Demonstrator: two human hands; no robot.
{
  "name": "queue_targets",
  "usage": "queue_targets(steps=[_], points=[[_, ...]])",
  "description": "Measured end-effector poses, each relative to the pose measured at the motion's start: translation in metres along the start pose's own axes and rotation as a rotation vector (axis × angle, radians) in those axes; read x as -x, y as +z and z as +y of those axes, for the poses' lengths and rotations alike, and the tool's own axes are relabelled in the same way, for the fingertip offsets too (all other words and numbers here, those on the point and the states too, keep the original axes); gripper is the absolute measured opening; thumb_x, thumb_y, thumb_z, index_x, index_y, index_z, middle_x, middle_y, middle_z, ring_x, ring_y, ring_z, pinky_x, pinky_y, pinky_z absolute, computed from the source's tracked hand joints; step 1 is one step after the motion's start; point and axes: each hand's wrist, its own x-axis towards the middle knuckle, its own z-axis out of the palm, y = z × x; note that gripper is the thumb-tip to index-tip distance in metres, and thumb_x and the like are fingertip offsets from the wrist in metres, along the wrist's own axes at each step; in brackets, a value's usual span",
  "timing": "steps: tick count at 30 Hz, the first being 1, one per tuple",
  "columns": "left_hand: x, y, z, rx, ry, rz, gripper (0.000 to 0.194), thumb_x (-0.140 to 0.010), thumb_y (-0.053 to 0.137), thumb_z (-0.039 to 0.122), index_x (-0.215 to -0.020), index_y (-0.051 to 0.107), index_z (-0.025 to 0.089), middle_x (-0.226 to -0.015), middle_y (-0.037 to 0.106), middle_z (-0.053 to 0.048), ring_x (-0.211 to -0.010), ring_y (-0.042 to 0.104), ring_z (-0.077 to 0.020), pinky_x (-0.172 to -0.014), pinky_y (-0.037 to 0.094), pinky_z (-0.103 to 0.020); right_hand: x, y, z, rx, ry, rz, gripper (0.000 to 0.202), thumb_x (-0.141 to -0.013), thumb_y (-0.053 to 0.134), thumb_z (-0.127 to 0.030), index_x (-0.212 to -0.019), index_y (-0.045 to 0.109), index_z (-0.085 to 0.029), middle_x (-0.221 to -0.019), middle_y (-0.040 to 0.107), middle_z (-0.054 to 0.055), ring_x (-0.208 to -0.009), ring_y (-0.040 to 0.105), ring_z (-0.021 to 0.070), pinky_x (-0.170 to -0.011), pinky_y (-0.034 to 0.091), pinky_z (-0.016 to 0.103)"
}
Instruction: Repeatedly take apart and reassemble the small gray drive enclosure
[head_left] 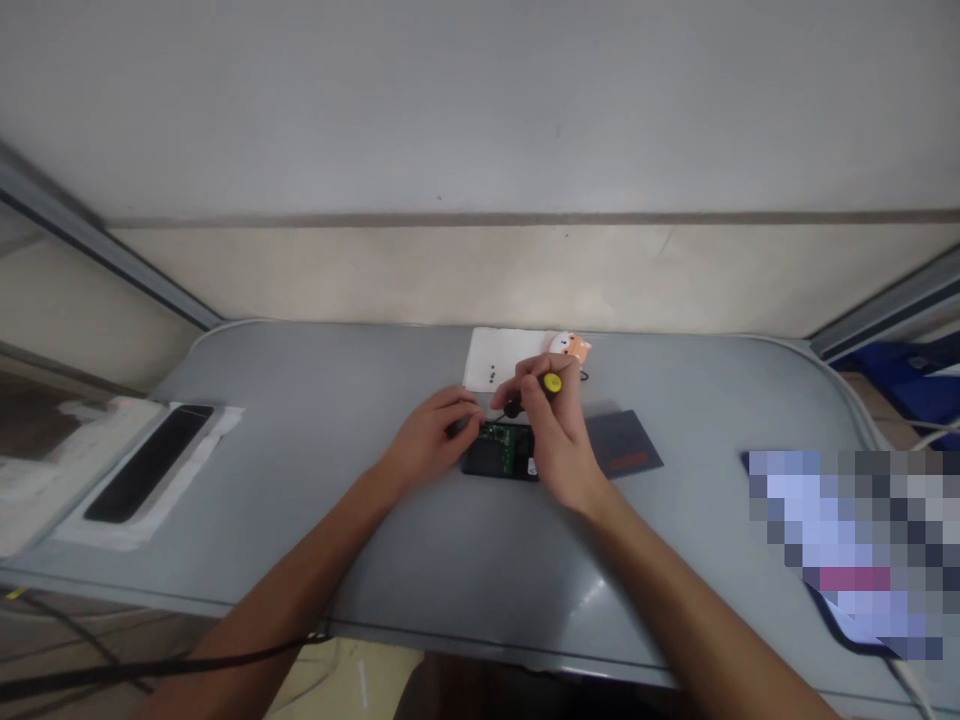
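My right hand [559, 440] grips a screwdriver [553, 383] with a yellow end cap. Its dark shaft slants down to the left, its tip close to the upper edge of an open electronic device [495, 460]. That device is black, with a green circuit board [517, 450] exposed, and lies flat on the table; my right hand covers its right end. At its upper left corner is my left hand [435, 440], fingers closed together near the screwdriver tip. Whatever may be between those fingers is too small to make out.
Behind my hands lies a white sheet [487, 350] with several tiny dark pieces, and an orange-and-white animal figure [571, 346]. A dark flat panel [630, 445] is right of the device. A phone [154, 460] rests at the left, a pixelated screen [840, 540] at the right, on the grey table [337, 370].
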Motion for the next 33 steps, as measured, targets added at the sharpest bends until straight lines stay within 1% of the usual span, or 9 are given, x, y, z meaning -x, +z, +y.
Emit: queue_targets(steps=[4, 7, 11, 15, 22, 27, 33], points=[[-0.0007, -0.0007, 0.0006, 0.006, 0.011, 0.001, 0.024, -0.106, 0.055, 0.028, -0.096, 0.076, 0.022, -0.108, 0.075, -0.006, -0.101, 0.071, -0.0186, -0.093, 0.058, -0.034, -0.0014, 0.0008, -0.0028, 0.006, 0.004, 0.024, 0.012, -0.109, 0.050, -0.035, -0.106, 0.041, -0.028, -0.103, 0.048, -0.002, -0.083, 0.061, 0.0102, -0.085, 0.052, 0.033], [-0.0006, -0.0003, 0.0007, 0.013, 0.019, 0.013, 0.022, -0.106, 0.056, 0.027, -0.097, 0.076, 0.021, -0.109, 0.075, -0.006, -0.100, 0.071, -0.0181, -0.093, 0.058, -0.033, -0.0016, 0.0017, -0.0020, -0.006, -0.003, 0.039, 0.013, -0.109, 0.050, -0.036, -0.106, 0.041, -0.028, -0.104, 0.048, -0.002, -0.085, 0.062, 0.0102, -0.085, 0.053, 0.032], [-0.0005, 0.0003, 0.0001, 0.013, 0.022, 0.015, 0.022, -0.106, 0.056, 0.027, -0.098, 0.076, 0.021, -0.108, 0.075, -0.006, -0.102, 0.071, -0.0185, -0.094, 0.058, -0.033, 0.0001, 0.0033, 0.0003, -0.027, -0.005, 0.017, 0.012, -0.110, 0.049, -0.035, -0.106, 0.040, -0.028, -0.104, 0.048, -0.002, -0.085, 0.064, 0.0104, -0.086, 0.053, 0.034], [-0.0009, 0.0001, -0.0002, 0.017, 0.008, -0.007, 0.024, -0.106, 0.055, 0.028, -0.096, 0.076, 0.022, -0.108, 0.075, -0.007, -0.102, 0.071, -0.0195, -0.095, 0.058, -0.035, 0.0009, 0.0029, 0.0015, -0.014, -0.004, 0.001, 0.013, -0.110, 0.049, -0.036, -0.107, 0.039, -0.028, -0.101, 0.050, -0.002, -0.082, 0.062, 0.0113, -0.084, 0.053, 0.034], [-0.0003, 0.0005, 0.0009, 0.021, -0.011, -0.011, 0.025, -0.107, 0.054, 0.030, -0.098, 0.076, 0.022, -0.108, 0.074, -0.007, -0.101, 0.071, -0.0194, -0.093, 0.058, -0.036, 0.0002, 0.0025, 0.0044, -0.006, -0.010, 0.043, 0.011, -0.109, 0.049, -0.033, -0.106, 0.040, -0.029, -0.101, 0.050, -0.002, -0.083, 0.061, 0.0118, -0.084, 0.052, 0.035], [0.0007, 0.0023, 0.0003, 0.026, -0.016, 0.003, 0.024, -0.106, 0.055, 0.030, -0.097, 0.076, 0.022, -0.108, 0.075, -0.007, -0.099, 0.071, -0.0194, -0.092, 0.058, -0.036, 0.0001, 0.0034, 0.0052, 0.011, -0.021, 0.076, 0.012, -0.108, 0.050, -0.037, -0.107, 0.042, -0.029, -0.106, 0.049, 0.000, -0.082, 0.061, 0.0114, -0.081, 0.054, 0.034], [0.0002, 0.0015, 0.0013, 0.053, -0.028, -0.002, 0.024, -0.106, 0.056, 0.029, -0.097, 0.076, 0.022, -0.108, 0.074, -0.007, -0.100, 0.071, -0.0195, -0.093, 0.058, -0.036, 0.0008, 0.0053, 0.0036, -0.004, -0.024, 0.069, 0.011, -0.109, 0.049, -0.036, -0.105, 0.042, -0.029, -0.104, 0.050, -0.001, -0.083, 0.062, 0.0115, -0.082, 0.054, 0.035]])
